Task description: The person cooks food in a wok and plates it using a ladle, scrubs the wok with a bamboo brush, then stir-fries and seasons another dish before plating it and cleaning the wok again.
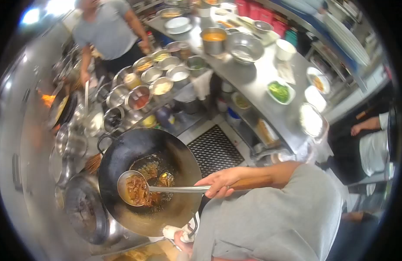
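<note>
My right hand point(220, 181) is closed round the handle of a large round ladle point(177, 189), whose handle has a metal shaft and a wooden end. In the ladle's bowl lie brown chunks of food point(138, 190) in liquid. The bowl is inside a big dark wok point(135, 139), above more brown food and oily liquid point(161, 185) at its bottom. My left hand point(183, 244) grips a folded white cloth point(172, 231) at the wok's near loop handle. Part of that hand is hidden by my grey shirt.
A second dark pan point(85, 209) sits beside the wok, with a bamboo brush point(93, 163) near the rim. Several metal ingredient pots point(140, 98) stand beyond. A co-worker point(107, 30) handles a pan near a flame point(47, 99). A steel counter point(248, 78) holds bowls; another person point(370, 139) stands right.
</note>
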Available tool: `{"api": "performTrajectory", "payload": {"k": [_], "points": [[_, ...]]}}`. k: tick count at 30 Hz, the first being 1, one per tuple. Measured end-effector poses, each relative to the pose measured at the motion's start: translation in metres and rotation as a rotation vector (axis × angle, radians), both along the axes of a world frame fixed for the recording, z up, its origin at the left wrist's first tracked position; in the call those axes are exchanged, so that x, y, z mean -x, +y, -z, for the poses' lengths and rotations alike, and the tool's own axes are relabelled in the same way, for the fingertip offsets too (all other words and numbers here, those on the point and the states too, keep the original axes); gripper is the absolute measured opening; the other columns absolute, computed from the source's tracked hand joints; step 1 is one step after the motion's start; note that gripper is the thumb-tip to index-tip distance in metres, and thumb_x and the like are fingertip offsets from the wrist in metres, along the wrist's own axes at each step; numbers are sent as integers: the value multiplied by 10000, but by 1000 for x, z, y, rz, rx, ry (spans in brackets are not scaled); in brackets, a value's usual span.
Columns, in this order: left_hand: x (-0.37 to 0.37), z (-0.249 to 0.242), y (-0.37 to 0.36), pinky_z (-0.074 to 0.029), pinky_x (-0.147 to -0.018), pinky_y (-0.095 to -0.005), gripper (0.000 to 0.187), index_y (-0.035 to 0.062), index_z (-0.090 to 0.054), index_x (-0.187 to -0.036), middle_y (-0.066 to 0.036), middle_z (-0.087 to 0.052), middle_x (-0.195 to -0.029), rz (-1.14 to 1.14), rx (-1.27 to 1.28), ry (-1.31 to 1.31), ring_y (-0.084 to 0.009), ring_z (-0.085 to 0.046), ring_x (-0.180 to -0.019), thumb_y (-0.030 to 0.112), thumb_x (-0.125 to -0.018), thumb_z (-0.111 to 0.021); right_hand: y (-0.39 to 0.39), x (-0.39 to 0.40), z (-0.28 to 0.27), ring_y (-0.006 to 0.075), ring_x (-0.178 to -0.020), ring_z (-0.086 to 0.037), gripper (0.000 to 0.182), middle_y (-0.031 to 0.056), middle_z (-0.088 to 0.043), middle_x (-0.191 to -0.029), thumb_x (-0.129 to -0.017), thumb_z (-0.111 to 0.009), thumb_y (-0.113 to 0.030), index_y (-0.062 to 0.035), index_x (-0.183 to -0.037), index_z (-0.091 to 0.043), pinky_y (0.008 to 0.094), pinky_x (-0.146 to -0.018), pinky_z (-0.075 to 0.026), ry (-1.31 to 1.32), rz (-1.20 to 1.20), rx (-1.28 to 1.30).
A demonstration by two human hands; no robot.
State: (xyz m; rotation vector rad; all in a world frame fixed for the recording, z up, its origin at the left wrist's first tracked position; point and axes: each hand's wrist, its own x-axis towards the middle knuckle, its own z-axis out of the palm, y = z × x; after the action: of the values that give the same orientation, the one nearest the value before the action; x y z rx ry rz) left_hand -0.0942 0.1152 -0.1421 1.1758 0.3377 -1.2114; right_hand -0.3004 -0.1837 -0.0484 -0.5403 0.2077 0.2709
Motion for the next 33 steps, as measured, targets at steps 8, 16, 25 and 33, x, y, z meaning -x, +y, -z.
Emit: {"api": "performTrajectory", "payload": {"k": [8, 16, 25, 33], "points": [[111, 67, -34, -530, -560, -319, 342, -79, -566, -876, -187, -617, -754, 216, -12, 95, -249, -611, -618, 232, -738, -528, 80, 222, 2, -3, -456, -341, 535, -45, -405, -744, -934, -549, -79, -65, -1412, -309, 168, -354, -285, 130, 613, -32], [166, 66, -67, -529, -636, -335, 279, -26, -563, -951, -249, -641, -911, 505, 234, 254, -285, -631, -712, 198, -791, -514, 73, 341, -32, 63, -439, -382, 668, -8, -450, -668, -880, -574, -42, -16, -1461, -245, 239, -346, -319, 500, 1286, 572], [147, 46, -86, -544, -631, -365, 214, -34, -542, -860, -279, -637, -882, 562, 144, 63, -320, -644, -720, 151, -756, -513, 19, 347, 30, 88, -453, -394, 654, -13, -418, -633, -841, -586, -43, 4, -1432, -309, 260, -384, -346, 692, 1481, 764], [107, 51, -107, -542, -604, -340, 293, -58, -542, -934, -228, -648, -829, 579, 77, 34, -265, -643, -665, 174, -757, -521, 9, 340, 23, 49, -460, -362, 582, -32, -420, -655, -856, -568, -26, -44, -1407, -382, 225, -375, -294, 531, 1595, 609]]}}
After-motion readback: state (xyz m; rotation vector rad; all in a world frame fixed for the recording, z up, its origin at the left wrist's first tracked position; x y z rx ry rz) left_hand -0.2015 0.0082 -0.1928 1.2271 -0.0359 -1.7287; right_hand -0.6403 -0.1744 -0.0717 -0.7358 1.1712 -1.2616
